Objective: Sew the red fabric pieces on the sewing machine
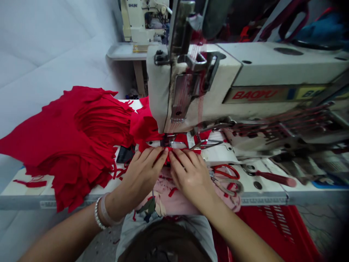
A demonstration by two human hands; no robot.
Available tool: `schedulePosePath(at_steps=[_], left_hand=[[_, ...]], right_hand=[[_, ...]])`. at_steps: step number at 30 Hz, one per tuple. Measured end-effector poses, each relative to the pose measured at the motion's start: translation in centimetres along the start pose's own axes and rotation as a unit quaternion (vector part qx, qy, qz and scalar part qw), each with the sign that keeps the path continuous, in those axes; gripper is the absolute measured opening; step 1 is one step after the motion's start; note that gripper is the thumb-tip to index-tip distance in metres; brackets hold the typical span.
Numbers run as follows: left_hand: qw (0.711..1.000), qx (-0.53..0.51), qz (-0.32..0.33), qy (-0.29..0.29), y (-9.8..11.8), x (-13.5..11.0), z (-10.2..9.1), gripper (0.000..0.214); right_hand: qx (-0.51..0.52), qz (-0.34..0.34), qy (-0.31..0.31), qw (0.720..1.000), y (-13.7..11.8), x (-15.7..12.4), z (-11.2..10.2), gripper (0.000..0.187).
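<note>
Your left hand point(141, 174) and right hand point(189, 178) lie open, pressing red fabric point(180, 138) just beside the sewing machine's presser foot point(169, 142).

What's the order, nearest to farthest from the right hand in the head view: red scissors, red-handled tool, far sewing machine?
From the right hand:
1. Red scissors, on the table to its right.
2. Red-handled tool, farther right on the table.
3. Far sewing machine, at the back.
</note>
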State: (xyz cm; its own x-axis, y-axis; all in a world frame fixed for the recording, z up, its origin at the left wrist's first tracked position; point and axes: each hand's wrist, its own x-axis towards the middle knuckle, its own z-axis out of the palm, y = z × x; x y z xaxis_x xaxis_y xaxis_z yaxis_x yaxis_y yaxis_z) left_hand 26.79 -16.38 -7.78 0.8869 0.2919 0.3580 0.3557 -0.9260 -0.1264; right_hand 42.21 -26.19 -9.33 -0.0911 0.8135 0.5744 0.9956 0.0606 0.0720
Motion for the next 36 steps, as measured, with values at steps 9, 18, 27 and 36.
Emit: schedulePosePath(at_steps=[9, 18, 27, 36], left_hand=[[1.000, 0.011, -0.003, -0.007, 0.2, 0.4, 0.0, 0.039], [1.000, 0.019, -0.001, -0.018, 0.4, 0.9, 0.1, 0.036], [1.000, 0.001, 0.022, -0.016, 0.3, 0.8, 0.2, 0.034], [0.996, -0.060, 0.027, 0.055, -1.3, 1.2, 0.8, 0.031]], right_hand=[[0.022, -0.003, 0.003, 1.000, 0.4, 0.4, 0.3, 0.030], [0.036, 0.009, 0.001, 0.999, 1.2, 1.1, 1.1, 0.031], [0.143, 0.042, 0.010, 0.989, 1.6, 1.0, 1.3, 0.024], [0.134, 0.038, 0.005, 0.990, 2.0, 1.0, 1.6, 0.027]])
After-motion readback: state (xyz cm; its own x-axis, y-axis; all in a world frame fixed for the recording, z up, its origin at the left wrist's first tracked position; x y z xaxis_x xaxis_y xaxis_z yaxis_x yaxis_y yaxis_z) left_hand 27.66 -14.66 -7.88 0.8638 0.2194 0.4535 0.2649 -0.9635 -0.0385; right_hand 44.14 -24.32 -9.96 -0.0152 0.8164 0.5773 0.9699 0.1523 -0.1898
